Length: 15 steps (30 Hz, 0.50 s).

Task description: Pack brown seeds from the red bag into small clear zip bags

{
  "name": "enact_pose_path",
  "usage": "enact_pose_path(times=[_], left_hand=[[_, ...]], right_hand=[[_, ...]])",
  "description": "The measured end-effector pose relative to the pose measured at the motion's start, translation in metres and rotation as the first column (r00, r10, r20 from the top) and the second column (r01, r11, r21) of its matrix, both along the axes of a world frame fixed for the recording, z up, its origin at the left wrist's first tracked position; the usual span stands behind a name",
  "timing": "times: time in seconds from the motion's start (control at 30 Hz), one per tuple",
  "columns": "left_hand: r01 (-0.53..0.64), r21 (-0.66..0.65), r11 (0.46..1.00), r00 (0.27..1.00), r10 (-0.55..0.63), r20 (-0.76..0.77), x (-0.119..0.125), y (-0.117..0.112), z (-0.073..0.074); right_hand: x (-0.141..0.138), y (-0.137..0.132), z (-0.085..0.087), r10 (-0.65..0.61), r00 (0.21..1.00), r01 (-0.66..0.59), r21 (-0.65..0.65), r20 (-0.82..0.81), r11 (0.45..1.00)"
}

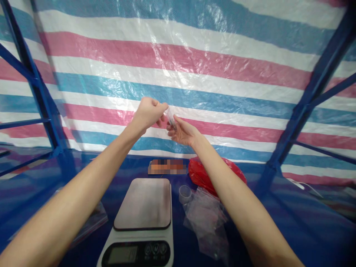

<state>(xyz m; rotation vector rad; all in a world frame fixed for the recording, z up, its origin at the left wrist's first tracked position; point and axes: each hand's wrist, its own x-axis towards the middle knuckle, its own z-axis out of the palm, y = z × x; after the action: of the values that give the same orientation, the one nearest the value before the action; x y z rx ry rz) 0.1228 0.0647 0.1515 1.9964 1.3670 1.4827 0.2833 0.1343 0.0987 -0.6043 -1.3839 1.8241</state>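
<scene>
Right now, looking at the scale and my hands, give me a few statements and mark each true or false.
1. Both hands, left hand and right hand, hold a small clear bag up in the air. True.
2. A bowl sits on the scale. False: its platform is bare.
3. A small clear cup stands right of the scale. True.
4. The red bag lies left of the scale. False: it lies to the right, behind the cup.
5. The backdrop is plain green. False: striped pink, blue and white.
</scene>
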Motion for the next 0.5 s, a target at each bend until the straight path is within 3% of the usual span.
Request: enact_pose_path(times=[0.13, 0.23, 0.37, 0.47, 0.5], left_hand=[[-0.034, 0.047, 0.998, 0.997, 0.031, 0.071, 0.004, -0.009, 0.000], [0.011, 0.068, 0.998, 0.997, -0.017, 0.079, -0.004, -0.026, -0.010], [-0.010, 0.088, 0.996, 1.000, 0.010, 0.001, -0.038, -0.047, -0.050], [-0.100, 0.021, 0.995, 0.992, 0.102, -0.075, -0.071, -0.054, -0.087], [-0.125, -0.005, 0.992, 0.985, 0.124, -0.123, -0.081, -0.056, -0.097]], right_hand=[[-0.007, -0.009, 0.011, 0.003, 0.999, -0.003, 0.016, -0.044, 1.000], [-0.007, -0.014, 0.020, -0.098, 0.993, 0.104, 0.093, -0.069, 0.990], [0.015, -0.020, 0.026, -0.232, 0.965, 0.250, 0.157, -0.120, 0.955], [0.057, -0.029, 0.017, -0.344, 0.931, 0.362, 0.177, -0.125, 0.915], [0.075, -0.032, 0.012, -0.436, 0.894, 0.448, 0.234, -0.100, 0.863]])
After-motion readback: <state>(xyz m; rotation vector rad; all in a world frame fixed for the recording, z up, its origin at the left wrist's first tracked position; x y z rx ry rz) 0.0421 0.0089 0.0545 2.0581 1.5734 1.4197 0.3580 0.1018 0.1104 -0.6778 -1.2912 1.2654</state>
